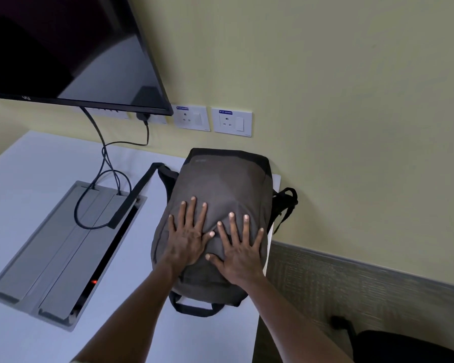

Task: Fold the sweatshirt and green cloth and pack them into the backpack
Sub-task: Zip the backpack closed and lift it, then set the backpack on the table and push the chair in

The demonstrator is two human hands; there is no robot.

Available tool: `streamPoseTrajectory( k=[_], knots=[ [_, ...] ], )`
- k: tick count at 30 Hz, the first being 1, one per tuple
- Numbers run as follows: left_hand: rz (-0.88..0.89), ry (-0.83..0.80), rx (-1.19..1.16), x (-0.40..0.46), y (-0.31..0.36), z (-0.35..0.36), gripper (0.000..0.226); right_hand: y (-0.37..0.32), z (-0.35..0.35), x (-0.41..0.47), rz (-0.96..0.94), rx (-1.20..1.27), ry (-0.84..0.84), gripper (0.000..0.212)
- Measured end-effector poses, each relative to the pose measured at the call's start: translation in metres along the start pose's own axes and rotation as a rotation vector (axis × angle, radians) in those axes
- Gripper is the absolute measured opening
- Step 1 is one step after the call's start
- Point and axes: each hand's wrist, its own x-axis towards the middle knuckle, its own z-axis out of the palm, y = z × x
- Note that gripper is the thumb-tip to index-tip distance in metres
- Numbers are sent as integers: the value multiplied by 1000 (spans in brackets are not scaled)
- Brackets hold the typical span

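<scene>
A grey-brown backpack with black trim lies flat on the white table, its carry handle toward me and its zip closed. My left hand presses flat on its front with the fingers spread. My right hand lies flat beside it, fingers spread, also pressing on the fabric. The two thumbs nearly meet over a crease. No sweatshirt or green cloth shows anywhere in view. A black shoulder strap trails off to the left.
A grey cable box is set into the table on the left, with black cables running up to a wall-mounted screen. Wall sockets sit behind the backpack. The table's right edge is close to the backpack; a dark chair stands at lower right.
</scene>
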Motion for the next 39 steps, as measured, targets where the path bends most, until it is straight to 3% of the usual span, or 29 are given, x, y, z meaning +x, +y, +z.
streamPoseTrajectory(
  k=[5,11,15,20,30,39],
  knots=[
    [27,-119,-1,-14,1,-31,86,-3,-14,3,-19,-2,-87,92],
    [-119,79,-309,-93,2,-21,79,-14,-27,-27,-56,25,37,92],
    [-208,105,-423,-150,0,-16,84,-30,-21,-69,-91,6,122,91],
    [-238,165,-413,-214,-10,-19,71,-55,-19,-119,-125,6,196,86],
    [-251,305,-411,-348,-28,-45,98,-116,-43,-222,-144,0,329,68],
    [-207,365,-392,-434,-34,-57,94,-153,-59,-297,-155,-2,427,68]
  ],
)
